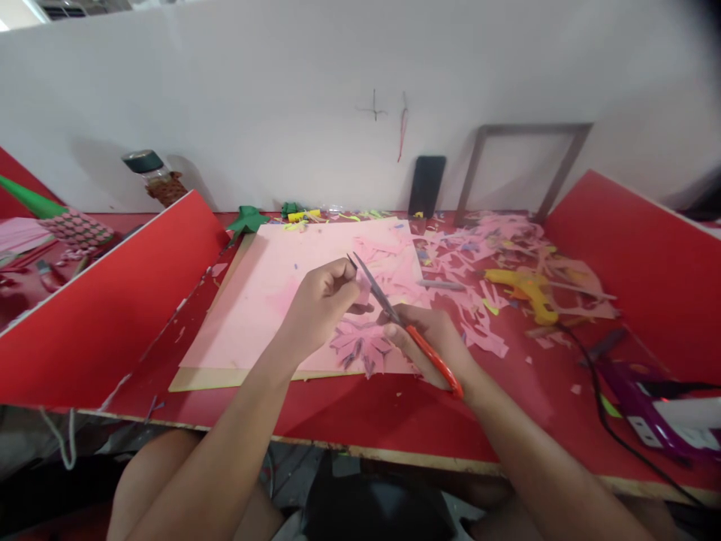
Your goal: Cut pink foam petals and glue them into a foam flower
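Observation:
In my right hand [425,334] is a pair of scissors [432,359] with orange handles, its blades parted and pointing up and left. My left hand [327,300] pinches a small piece of pink paper [363,287] beside the blades; one blade tip shows just above my fingers. Below both hands lies a pink paper flower cut-out [363,342] with dark-edged petals. It rests on large pink sheets [242,315] stacked over a yellowish one. My fingers partly hide the held piece, so its full shape cannot be made out.
Pink paper scraps [478,248] cover the right side. Among them lies a yellow glue gun [526,291], its cord running toward a purple power strip [647,413]. A phone [426,186] leans on the white wall. Red dividers [124,300] border the desk; a lidded jar [158,176] stands behind the left one.

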The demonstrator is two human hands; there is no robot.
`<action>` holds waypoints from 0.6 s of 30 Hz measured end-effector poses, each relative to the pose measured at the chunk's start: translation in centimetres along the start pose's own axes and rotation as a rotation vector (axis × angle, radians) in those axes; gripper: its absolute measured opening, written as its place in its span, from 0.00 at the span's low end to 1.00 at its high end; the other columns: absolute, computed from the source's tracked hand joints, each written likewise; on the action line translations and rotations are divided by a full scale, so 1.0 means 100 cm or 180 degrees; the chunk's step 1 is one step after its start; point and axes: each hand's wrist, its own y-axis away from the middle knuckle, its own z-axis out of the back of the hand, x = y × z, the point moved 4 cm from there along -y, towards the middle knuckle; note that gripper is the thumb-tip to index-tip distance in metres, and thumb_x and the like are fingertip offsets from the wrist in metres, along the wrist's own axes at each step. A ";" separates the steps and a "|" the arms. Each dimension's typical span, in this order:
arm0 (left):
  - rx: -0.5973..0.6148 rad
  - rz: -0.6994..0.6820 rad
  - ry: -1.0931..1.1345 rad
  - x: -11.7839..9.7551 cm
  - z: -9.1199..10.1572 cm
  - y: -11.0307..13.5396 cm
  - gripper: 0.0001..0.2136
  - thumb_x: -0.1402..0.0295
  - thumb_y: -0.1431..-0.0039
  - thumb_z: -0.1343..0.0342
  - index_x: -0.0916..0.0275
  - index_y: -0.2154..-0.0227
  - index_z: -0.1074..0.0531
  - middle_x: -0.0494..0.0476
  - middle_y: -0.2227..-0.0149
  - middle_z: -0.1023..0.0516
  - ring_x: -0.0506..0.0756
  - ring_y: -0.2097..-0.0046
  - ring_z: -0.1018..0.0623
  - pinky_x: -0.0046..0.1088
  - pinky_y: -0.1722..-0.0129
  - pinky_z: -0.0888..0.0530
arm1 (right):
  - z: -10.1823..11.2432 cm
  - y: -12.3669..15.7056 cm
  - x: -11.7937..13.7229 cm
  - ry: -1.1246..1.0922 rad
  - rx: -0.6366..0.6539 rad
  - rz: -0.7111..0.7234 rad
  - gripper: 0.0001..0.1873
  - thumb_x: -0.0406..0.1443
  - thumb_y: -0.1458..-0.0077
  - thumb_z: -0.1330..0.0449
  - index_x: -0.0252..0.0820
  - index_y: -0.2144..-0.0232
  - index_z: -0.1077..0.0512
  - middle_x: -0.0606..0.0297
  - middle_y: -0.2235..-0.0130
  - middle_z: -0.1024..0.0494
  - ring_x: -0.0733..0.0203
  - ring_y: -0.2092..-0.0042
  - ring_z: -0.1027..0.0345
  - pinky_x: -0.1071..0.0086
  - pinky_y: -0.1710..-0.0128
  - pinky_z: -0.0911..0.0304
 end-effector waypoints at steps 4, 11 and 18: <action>0.0036 0.0016 0.0002 0.002 0.001 -0.001 0.09 0.69 0.42 0.44 0.61 0.76 0.34 0.52 0.70 0.29 0.52 0.65 0.23 0.31 0.61 0.18 | 0.001 -0.001 0.000 0.0099 -0.0030 0.0039 0.21 0.51 0.43 0.36 0.37 0.67 0.25 0.70 0.77 0.34 0.66 0.76 0.42 0.73 0.77 0.47; 0.0062 0.0029 0.0049 0.004 0.003 -0.001 0.07 0.70 0.43 0.44 0.61 0.75 0.33 0.52 0.71 0.29 0.52 0.67 0.23 0.32 0.62 0.17 | 0.002 0.001 0.000 0.0230 -0.0068 0.0030 0.21 0.52 0.43 0.37 0.38 0.68 0.26 0.71 0.78 0.37 0.67 0.76 0.45 0.72 0.77 0.50; 0.0065 0.0012 0.0052 0.001 0.004 -0.001 0.07 0.70 0.43 0.44 0.61 0.75 0.32 0.52 0.70 0.30 0.53 0.64 0.23 0.32 0.62 0.18 | 0.005 -0.001 -0.004 0.0459 -0.0371 0.0145 0.21 0.51 0.44 0.35 0.39 0.73 0.27 0.71 0.80 0.39 0.67 0.77 0.46 0.73 0.78 0.50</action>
